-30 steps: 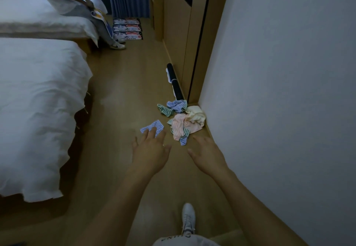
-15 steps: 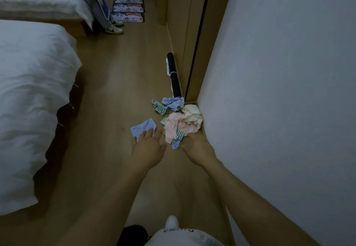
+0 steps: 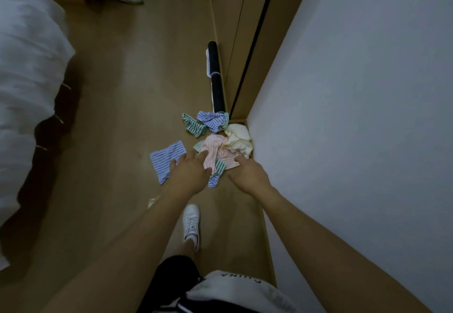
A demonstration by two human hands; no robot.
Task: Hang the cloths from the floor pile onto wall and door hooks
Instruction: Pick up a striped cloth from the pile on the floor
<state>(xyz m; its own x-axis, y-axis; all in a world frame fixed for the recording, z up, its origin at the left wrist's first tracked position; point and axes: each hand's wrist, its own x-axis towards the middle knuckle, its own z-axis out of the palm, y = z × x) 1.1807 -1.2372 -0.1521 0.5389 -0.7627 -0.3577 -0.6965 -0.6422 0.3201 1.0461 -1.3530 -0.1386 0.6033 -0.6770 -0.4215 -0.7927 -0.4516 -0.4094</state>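
Both hands reach down spread and apparently empty, left hand [image 3: 190, 174] and right hand [image 3: 247, 176] flanking the pink striped cloth [image 3: 218, 152] to gather it.

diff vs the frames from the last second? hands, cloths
Both hands moved forward and down toward the floor pile. The left hand now overlaps the near edge of the flat blue striped cloth, fingertips reaching the pink striped cloth; the right hand reaches its other side. Neither visibly grips anything yet. The cloths, cream cloth and black roll lie as before.
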